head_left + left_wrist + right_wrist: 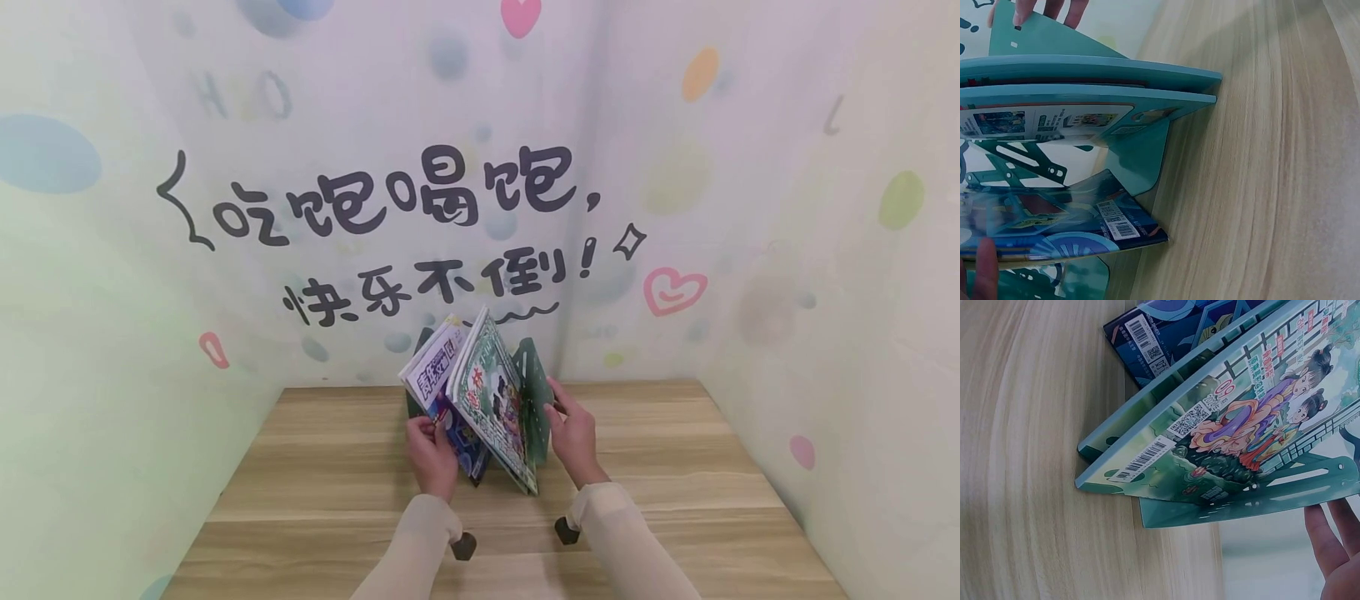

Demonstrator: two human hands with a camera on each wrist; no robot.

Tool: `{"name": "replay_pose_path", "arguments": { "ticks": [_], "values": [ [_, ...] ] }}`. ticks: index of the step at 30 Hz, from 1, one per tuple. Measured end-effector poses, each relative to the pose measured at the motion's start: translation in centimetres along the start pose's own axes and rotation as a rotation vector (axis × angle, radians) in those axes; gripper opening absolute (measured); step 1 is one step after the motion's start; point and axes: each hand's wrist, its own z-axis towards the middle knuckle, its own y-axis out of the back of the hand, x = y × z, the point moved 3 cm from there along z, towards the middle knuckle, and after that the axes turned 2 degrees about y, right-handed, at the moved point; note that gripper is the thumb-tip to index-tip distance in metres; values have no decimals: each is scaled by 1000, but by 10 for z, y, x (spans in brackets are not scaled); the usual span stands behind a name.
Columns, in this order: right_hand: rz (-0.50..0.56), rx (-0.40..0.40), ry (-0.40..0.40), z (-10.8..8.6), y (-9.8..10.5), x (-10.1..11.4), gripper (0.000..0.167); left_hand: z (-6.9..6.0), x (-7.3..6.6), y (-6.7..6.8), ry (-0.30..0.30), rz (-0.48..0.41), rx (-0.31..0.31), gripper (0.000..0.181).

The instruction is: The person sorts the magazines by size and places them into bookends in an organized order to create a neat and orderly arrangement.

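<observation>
A green expandable book stand (1138, 156) with a slotted lattice stands on the table. Two green-covered magazines (491, 400) lean in it, tilted, their lower corners toward me. To their left a blue and white magazine (431, 375) slants too. My left hand (433, 457) holds that blue magazine by its left edge; a fingertip shows against it in the left wrist view. My right hand (576, 437) grips the stand's right end plate (535, 400) by its outer edge, fingers (1321, 534) touching the plate. Part of the stand is hidden behind the magazines.
The wood-grain table (337, 467) meets a printed wall covering (637, 108) at the back and both sides. The stand is close to the back wall. Dark pieces (463, 546) sit at both sleeve cuffs.
</observation>
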Motion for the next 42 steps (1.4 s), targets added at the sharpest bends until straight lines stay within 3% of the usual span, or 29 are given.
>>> {"name": "replay_pose_path", "arguments": {
  "ticks": [4,7,10,12,17,22,26,34,42],
  "values": [
    [-4,-5,-1,0,0,0,47,0,4,0,49,-55,8,20],
    [-6,-10,0,0,-1,0,48,1,7,0,129,-124,33,29],
    [-6,-11,-1,0,-1,0,47,3,9,2,191,-89,59,37],
    [-8,-13,0,0,-1,0,47,5,10,4,201,-7,74,40],
    [-4,-13,0,0,0,0,47,9,13,5,168,145,153,45],
    [-5,-8,-2,0,-1,-1,47,10,17,3,142,199,294,37],
    [-3,-10,-1,0,-1,-1,47,11,18,2,130,195,354,35],
    [2,-11,-7,1,0,-2,47,9,12,-1,111,178,368,31],
    [4,-10,-5,1,-1,-1,47,3,13,-4,40,210,286,25]
  ]
}}
